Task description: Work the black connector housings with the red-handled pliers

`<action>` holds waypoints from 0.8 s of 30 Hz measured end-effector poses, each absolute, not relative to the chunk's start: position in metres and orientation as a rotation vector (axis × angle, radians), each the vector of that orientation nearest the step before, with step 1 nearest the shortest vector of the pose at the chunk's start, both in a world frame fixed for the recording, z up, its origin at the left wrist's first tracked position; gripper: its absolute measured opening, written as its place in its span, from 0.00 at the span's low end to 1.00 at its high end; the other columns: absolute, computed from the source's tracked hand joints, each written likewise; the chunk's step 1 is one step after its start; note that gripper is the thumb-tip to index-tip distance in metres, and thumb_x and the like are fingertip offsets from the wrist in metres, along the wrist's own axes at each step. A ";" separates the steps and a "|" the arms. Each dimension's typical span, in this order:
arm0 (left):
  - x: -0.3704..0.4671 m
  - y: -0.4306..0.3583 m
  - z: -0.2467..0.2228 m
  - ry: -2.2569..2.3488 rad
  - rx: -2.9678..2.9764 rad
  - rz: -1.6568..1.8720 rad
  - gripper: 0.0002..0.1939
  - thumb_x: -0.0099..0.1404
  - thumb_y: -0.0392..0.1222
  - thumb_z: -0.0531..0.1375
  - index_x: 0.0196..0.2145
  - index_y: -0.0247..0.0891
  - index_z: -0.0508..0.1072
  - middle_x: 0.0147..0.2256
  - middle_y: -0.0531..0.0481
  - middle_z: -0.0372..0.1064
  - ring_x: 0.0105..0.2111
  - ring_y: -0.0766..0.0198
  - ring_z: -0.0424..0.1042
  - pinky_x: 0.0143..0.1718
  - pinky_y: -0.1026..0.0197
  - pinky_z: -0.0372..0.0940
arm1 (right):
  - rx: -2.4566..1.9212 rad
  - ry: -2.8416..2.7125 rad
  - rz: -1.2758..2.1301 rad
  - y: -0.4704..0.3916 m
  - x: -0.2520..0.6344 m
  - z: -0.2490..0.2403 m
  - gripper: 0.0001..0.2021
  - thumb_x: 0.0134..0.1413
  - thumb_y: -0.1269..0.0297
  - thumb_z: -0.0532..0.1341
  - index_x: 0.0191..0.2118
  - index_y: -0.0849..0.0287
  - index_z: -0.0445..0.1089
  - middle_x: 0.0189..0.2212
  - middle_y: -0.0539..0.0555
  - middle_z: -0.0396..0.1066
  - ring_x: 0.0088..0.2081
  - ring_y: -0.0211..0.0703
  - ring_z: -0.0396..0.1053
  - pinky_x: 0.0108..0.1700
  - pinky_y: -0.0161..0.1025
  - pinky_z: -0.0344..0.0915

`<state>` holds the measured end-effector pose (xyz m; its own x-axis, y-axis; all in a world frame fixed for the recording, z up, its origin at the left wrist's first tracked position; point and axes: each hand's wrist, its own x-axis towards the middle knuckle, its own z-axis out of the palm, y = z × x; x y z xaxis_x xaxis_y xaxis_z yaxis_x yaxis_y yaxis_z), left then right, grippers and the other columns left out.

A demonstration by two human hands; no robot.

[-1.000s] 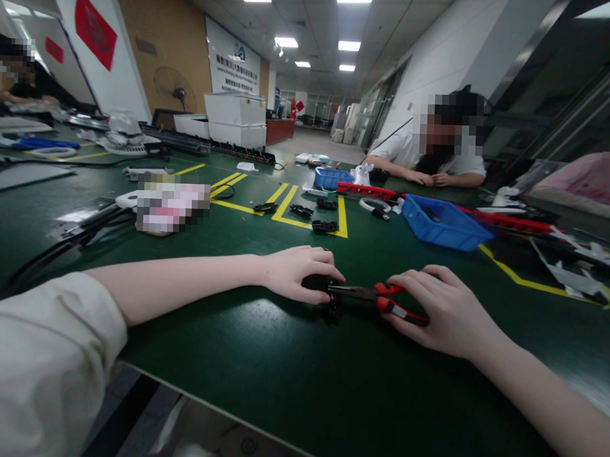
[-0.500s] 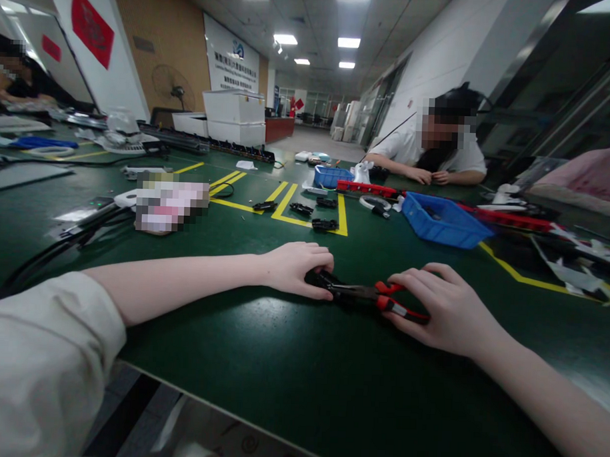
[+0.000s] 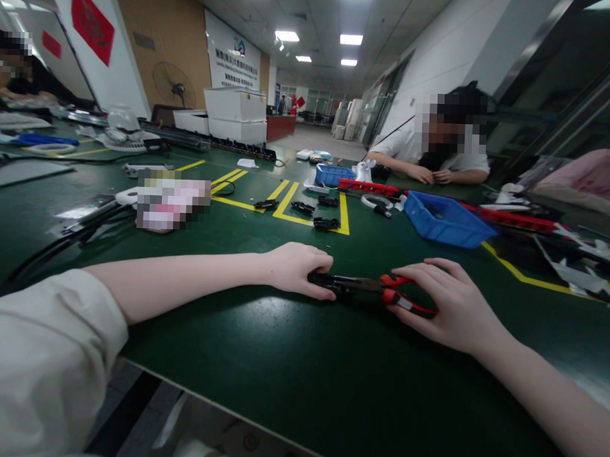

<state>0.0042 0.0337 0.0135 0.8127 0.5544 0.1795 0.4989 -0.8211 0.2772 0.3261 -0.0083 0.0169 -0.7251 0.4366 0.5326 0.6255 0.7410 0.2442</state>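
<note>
Near the middle of the green table (image 3: 280,367), my left hand (image 3: 301,270) grips a small black part (image 3: 328,281) between thumb and fingers. My right hand (image 3: 445,303) holds red-handled pliers (image 3: 395,295), its fingers round the handles. The pliers' jaws point left and meet the black part; whether they are clamped on it is too small to tell. Beyond my hands lie several similar black parts (image 3: 326,223), in and beside yellow tape markings (image 3: 344,213).
A blue bin (image 3: 445,223) stands at the right, a smaller blue bin (image 3: 334,175) farther back. Red strips (image 3: 371,187) lie between them. At the left are a phone-like object (image 3: 170,207) and black cables (image 3: 59,246). A person (image 3: 453,144) sits across the table.
My right hand and the pliers have shifted slightly right, and the handles look a little differently angled. My left hand still grips the black part, which now lies flatter.
</note>
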 end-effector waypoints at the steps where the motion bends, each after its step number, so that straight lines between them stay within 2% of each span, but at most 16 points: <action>1: 0.004 0.033 0.014 0.825 2.783 0.369 0.24 0.66 0.64 0.61 0.31 0.40 0.62 0.33 0.51 0.69 0.31 0.63 0.66 0.30 0.62 0.52 | -0.811 -2.497 -0.565 -0.008 0.326 0.016 0.17 0.61 0.54 0.63 0.52 0.54 0.69 0.43 0.57 0.80 0.42 0.53 0.77 0.52 0.55 0.66; 8: 0.005 0.033 0.013 0.835 2.803 0.397 0.24 0.65 0.64 0.62 0.30 0.40 0.63 0.32 0.52 0.68 0.29 0.64 0.65 0.28 0.62 0.51 | -0.835 -2.510 -0.490 -0.006 0.326 0.011 0.19 0.58 0.53 0.65 0.53 0.54 0.70 0.43 0.56 0.80 0.43 0.52 0.78 0.54 0.56 0.66; 24: 0.005 0.034 0.013 0.838 2.814 0.359 0.25 0.69 0.65 0.58 0.30 0.39 0.64 0.33 0.50 0.70 0.30 0.62 0.66 0.29 0.61 0.51 | -0.775 -2.531 -0.606 -0.010 0.320 0.015 0.15 0.63 0.54 0.62 0.51 0.54 0.67 0.41 0.57 0.81 0.39 0.52 0.78 0.55 0.59 0.65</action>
